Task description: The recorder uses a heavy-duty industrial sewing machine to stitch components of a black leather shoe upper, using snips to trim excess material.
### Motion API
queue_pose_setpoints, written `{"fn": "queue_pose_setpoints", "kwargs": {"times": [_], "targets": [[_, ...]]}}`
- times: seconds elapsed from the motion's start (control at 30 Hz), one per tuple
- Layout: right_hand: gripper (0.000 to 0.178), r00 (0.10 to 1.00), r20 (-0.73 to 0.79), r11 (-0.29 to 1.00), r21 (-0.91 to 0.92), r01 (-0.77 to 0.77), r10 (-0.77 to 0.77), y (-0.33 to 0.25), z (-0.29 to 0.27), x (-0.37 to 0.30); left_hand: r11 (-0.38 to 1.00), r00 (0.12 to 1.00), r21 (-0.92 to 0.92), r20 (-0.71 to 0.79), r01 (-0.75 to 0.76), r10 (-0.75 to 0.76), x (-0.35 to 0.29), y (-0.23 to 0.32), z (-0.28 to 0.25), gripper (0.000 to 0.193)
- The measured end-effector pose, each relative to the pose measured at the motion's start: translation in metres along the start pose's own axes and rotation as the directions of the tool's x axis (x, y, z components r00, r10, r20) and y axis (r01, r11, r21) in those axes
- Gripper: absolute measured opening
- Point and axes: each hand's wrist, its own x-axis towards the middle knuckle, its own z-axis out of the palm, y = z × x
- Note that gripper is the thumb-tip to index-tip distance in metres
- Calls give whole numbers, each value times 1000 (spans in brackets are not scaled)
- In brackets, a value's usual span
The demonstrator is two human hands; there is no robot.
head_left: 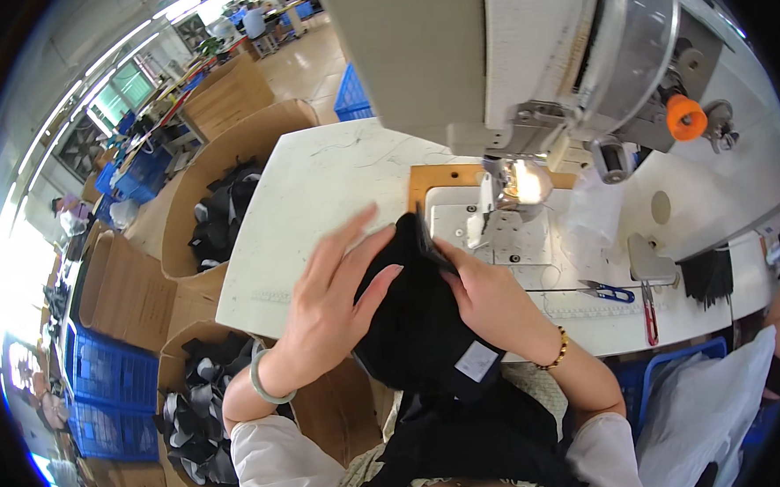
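A black fabric piece (417, 330) with a white label (476, 361) is held up between my hands, in front of the sewing machine (428, 52). My right hand (494, 295) pinches its upper right edge between thumb and fingers, where layers of the cloth stand apart. On the left side, my left hand (323, 304) has its fingers spread, the thumb lying over the cloth and the fingertips slightly blurred. Beyond the fabric are the machine's metal needle plate (531, 236) and its lit needle area (517, 184). The cloth is apart from the needle.
Blue-handled thread snips (609, 292) and a red-handled tool (650, 318) lie right on the white table (316, 177). Cardboard boxes (182, 228) of black and grey pieces stand left, beside stacked blue crates (111, 395). A plastic bag (711, 403) hangs at lower right.
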Motion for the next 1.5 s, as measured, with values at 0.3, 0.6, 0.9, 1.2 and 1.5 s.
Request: {"fn": "queue_pose_setpoints", "kwargs": {"times": [0.3,0.6,0.9,1.2,1.5], "targets": [[40,983,185,983,177,-38,5,18,-37,-20,923,695,-25,665,385,-272,21,-7,35,27],[34,984,135,993,19,-117,113,31,-38,-5,901,727,-96,629,423,-275,15,-18,44,24],[31,962,193,961,158,-226,195,36,-33,7,896,675,7,655,444,-339,20,-27,48,25],[25,989,121,986,130,-106,90,40,-25,8,933,722,-111,667,342,-185,19,-39,44,28],[28,981,123,845,499,-192,151,56,-12,19,884,639,-72,718,461,-275,25,-32,38,45]]}}
